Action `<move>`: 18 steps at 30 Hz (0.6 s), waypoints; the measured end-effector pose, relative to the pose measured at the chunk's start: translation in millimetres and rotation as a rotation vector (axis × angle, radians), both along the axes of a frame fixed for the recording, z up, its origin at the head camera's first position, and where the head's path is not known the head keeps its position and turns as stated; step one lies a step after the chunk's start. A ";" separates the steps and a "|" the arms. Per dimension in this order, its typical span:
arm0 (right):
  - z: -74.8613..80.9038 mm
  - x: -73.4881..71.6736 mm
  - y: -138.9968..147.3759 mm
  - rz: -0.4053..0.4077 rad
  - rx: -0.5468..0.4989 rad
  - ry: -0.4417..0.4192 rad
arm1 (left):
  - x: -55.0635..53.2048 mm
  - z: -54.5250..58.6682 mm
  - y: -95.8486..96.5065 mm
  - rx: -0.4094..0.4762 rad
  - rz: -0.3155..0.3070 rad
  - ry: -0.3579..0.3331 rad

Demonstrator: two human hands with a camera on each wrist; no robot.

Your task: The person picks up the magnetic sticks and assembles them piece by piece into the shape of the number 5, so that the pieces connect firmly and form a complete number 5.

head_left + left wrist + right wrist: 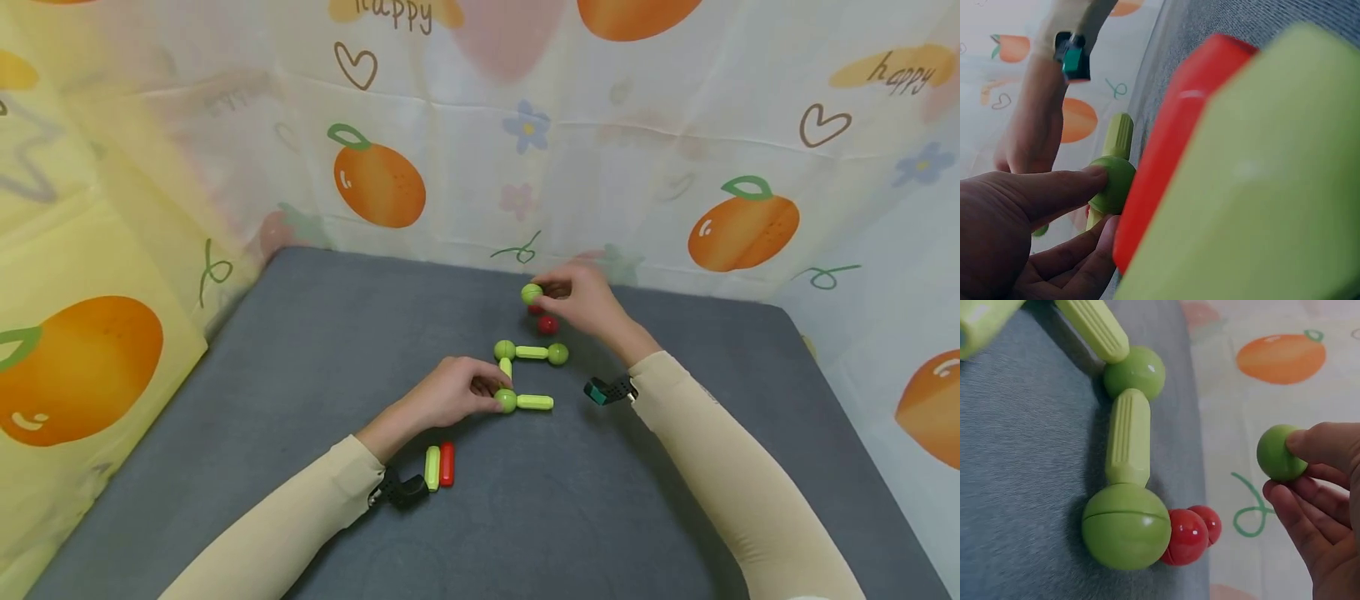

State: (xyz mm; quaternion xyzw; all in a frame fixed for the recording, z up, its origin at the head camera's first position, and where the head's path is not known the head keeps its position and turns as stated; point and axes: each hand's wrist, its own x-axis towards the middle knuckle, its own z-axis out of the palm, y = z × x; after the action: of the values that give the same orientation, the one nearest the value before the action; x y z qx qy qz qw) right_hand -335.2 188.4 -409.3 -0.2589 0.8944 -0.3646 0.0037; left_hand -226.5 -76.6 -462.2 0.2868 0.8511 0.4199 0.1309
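Left hand (pixel 459 395) pinches the near corner ball (pixel 507 402), green, of a C-shaped frame (pixel 532 353) on the gray table (pixel 337 358) — its near bar (pixel 535 402) points right, end free. Right hand (pixel 585 302) pinches a loose green ball (pixel 1279 453), raised near the table's back edge by two red balls (pixel 1189 537). Red stick (pixel 447 464) and yellow-green stick (pixel 432 468) lie side by side — near left wrist.

Soft shadows fall across the grey table (pixel 585 525).
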 end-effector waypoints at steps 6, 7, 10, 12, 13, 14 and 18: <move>0.9 23.6 18.8 -0.035 -0.024 0.018 | -0.7 -0.3 1.1 0.008 -0.002 -0.004; 0.7 27.4 21.7 -0.040 -0.031 0.023 | -0.6 -0.3 1.1 0.008 -0.002 -0.004; -2.1 38.2 30.4 -0.052 -0.046 0.038 | -0.6 -0.8 1.1 0.006 -0.003 -0.001; -4.1 45.0 35.7 -0.053 -0.050 0.049 | -0.9 -1.6 1.5 0.005 -0.003 -0.002; -4.9 48.1 38.1 -0.054 -0.055 0.051 | -1.0 -2.0 1.6 0.005 -0.003 -0.003; -5.8 50.9 40.5 -0.055 -0.057 0.055 | -1.0 -2.2 1.7 0.005 -0.002 -0.004; -7.7 63.1 49.1 -0.059 -0.069 0.064 | -1.2 -2.4 1.8 0.006 0.000 -0.009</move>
State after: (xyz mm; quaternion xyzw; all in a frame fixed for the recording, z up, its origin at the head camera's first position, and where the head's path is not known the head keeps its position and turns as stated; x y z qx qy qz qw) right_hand -272.1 237.5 -417.0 -0.2438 0.8882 -0.3869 -0.0447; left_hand -227.6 -74.9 -464.5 0.2855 0.8490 0.4239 0.1340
